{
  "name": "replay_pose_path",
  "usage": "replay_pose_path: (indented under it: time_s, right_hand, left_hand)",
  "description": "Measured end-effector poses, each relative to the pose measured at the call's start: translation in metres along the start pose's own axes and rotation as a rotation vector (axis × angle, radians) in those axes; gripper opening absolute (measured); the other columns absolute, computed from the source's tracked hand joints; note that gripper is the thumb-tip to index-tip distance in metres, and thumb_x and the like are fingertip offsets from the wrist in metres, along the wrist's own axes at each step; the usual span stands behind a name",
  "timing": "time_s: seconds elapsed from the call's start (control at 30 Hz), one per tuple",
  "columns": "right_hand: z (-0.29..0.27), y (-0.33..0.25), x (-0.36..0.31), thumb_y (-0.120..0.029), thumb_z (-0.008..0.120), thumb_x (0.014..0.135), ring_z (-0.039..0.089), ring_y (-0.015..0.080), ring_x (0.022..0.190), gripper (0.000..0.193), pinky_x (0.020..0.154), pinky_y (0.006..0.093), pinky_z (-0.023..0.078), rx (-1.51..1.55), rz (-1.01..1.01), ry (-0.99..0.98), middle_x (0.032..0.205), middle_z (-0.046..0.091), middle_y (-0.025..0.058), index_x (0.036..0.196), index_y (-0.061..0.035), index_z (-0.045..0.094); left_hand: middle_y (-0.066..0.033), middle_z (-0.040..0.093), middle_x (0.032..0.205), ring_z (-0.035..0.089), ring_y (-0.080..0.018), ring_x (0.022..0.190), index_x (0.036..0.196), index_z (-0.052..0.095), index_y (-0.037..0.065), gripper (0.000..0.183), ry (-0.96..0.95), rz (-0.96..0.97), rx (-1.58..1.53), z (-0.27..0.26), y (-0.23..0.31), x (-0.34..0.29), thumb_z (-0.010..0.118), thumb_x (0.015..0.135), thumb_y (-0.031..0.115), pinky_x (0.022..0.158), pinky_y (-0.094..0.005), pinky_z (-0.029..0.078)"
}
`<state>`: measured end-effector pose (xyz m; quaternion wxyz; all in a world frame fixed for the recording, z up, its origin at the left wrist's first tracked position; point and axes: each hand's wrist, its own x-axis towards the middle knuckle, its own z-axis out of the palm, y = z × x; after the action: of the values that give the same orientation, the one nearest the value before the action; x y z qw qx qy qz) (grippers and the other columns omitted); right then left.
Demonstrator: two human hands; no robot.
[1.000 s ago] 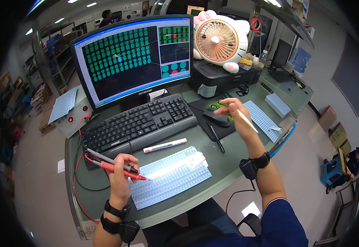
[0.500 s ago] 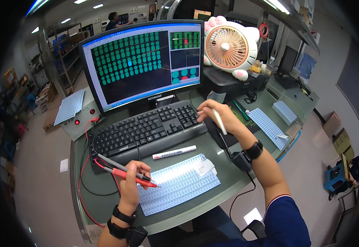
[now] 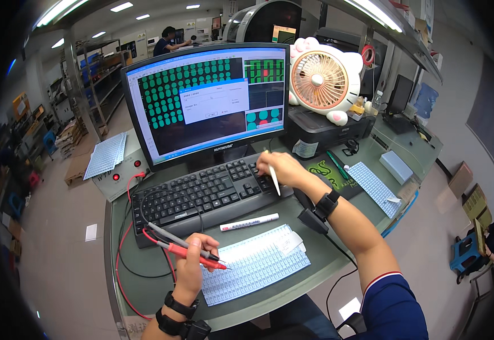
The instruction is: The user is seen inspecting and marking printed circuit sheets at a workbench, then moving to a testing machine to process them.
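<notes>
My left hand is closed around a pair of test probes, a red probe and a grey probe. Their tips point over a white panel of small printed strips on the bench; I cannot tell if they touch it. My right hand is over the number-pad end of the black keyboard, fingers bent at the keys. It grips a slim white pen-like stick, which slants down across the hand. A white marker lies between keyboard and panel. On the monitor a dialog box covers green ovals.
Left of the monitor, a grey box with red lights carries stacked panels. Red and black leads loop beside the keyboard. A cat-shaped fan stands on a black printer. Another panel lies right. Two people work farther off.
My right hand has come down and left onto the number pad. A dialog box has appeared on the monitor. The left hand still holds the probes over the panel; the view has shifted slightly.
</notes>
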<state>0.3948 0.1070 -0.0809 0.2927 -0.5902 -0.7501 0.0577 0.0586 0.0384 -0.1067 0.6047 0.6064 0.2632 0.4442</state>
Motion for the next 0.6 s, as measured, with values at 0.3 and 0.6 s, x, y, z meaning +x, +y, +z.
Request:
replay_pose_path:
  time_s: [0.3, 0.6]
  right_hand:
    - [0.003, 0.017, 0.007, -0.024, 0.05, 0.092, 0.062, 0.0332, 0.086, 0.016, 0.074, 0.0461, 0.046, -0.29, 0.092, 0.131, 0.082, 0.066, 0.01, 0.091, -0.0085, 0.055]
    - [-0.004, 0.006, -0.006, -0.023, 0.053, 0.091, 0.065, 0.0334, 0.078, 0.014, 0.066, 0.0446, 0.048, -0.197, 0.108, 0.111, 0.074, 0.066, 0.0092, 0.089, -0.0091, 0.056]
  left_hand:
    - [-0.0069, 0.058, 0.065, 0.049, -0.0072, 0.048, 0.091, 0.059, -0.001, 0.04, 0.008, 0.006, -0.01, -0.001, 0.0, -0.001, 0.034, 0.1, 0.029, 0.045, -0.0208, 0.037]
    - [-0.0083, 0.061, 0.074, 0.055, -0.0108, 0.058, 0.098, 0.057, 0.0, 0.035, -0.072, -0.005, -0.097, -0.001, 0.009, 0.004, 0.043, 0.099, 0.032, 0.051, -0.0232, 0.043]
